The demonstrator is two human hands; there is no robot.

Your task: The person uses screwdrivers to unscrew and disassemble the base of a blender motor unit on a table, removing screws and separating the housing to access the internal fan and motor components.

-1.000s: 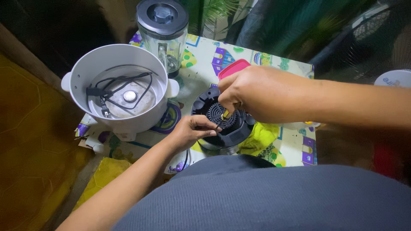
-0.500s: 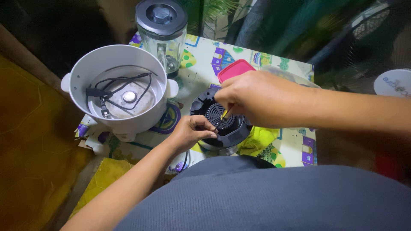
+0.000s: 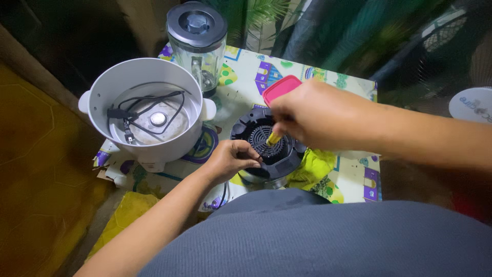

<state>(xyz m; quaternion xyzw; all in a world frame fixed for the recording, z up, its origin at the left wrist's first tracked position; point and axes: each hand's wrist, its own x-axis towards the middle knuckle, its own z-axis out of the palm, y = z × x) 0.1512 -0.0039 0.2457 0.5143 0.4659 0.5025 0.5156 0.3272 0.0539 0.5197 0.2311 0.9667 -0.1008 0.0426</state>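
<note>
The right hand (image 3: 312, 115), closed on a yellow-handled tool (image 3: 273, 138), hides the far rim of the black base (image 3: 266, 146). The left hand (image 3: 233, 159) pinches its near rim, beside the bench (image 3: 353, 174) edge.

A round white sign-like disc (image 3: 474, 104) bearing dark lettering is showing at the right edge of the view, beyond the right-hand edge of the patterned table (image 3: 353, 87), partly cut off by the frame. A flat pink rectangular lid or pack (image 3: 281, 88) with rounded corners is lying near the table's far edge, half covered by a hand; whether it is a package cannot be told. No screens or other labels are showing
</note>
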